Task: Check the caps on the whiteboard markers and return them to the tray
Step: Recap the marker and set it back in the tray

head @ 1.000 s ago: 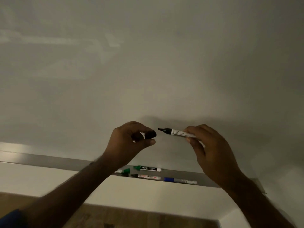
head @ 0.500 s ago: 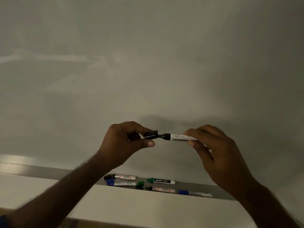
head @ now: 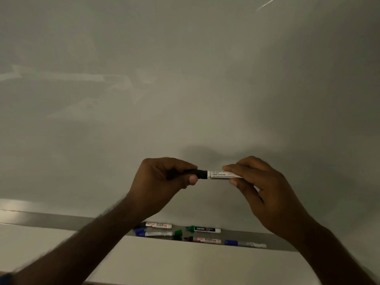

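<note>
I hold a black whiteboard marker (head: 221,174) level in front of the whiteboard. My right hand (head: 265,194) grips its white barrel. My left hand (head: 162,182) pinches the black cap (head: 200,174), which sits on the marker's tip end against the barrel. Below my hands, the grey marker tray (head: 277,241) holds several markers: a black-capped one (head: 158,225), a blue-capped one (head: 153,233), a green "camlin" one (head: 203,229), another with a dark tip (head: 203,240) and a blue one (head: 244,243) at the right. A loose green cap (head: 178,233) lies among them.
The whiteboard (head: 185,89) fills the upper view, with faint wipe marks at the left. A white wall strip (head: 174,262) runs under the tray.
The cap was apart from the tip a second ago. My left hand has brought it over the tip and pushed it on against the barrel. The view has tilted, so more markers show.
</note>
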A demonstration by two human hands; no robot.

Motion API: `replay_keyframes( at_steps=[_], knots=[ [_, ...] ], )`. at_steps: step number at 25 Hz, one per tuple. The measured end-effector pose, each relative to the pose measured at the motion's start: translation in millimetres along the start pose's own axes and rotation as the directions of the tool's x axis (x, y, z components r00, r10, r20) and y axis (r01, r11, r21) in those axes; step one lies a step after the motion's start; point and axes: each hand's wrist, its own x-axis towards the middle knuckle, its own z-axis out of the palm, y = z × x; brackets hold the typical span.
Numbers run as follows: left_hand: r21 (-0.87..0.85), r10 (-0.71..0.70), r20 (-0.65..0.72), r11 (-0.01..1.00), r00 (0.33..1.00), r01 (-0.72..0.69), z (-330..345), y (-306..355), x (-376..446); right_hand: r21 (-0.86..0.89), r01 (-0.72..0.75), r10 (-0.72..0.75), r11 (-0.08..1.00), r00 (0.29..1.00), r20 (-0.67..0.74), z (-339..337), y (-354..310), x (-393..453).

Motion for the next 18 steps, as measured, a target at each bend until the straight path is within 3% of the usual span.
replay_keyframes(
  at_steps=[8,14,18],
  knots=[
    [-0.08,-0.007,-0.038,0.997,0.999,0.004,11.2,-7.3,0.8,0.048,-0.049,0.049,0.998,0.999,0.006,3.5,2.2,2.0],
    [0.216,0.106,0.071,0.969,0.992,-0.119,34.5,-30.7,9.8,0.067,-0.162,0.157,0.984,0.984,0.081,5.1,38.1,-12.0],
    [0.286,0.116,0.146,0.946,0.982,-0.154,69.1,-61.0,9.2,-0.013,-0.218,0.217,0.976,0.966,0.14,13.6,77.8,-36.5]
  ],
)
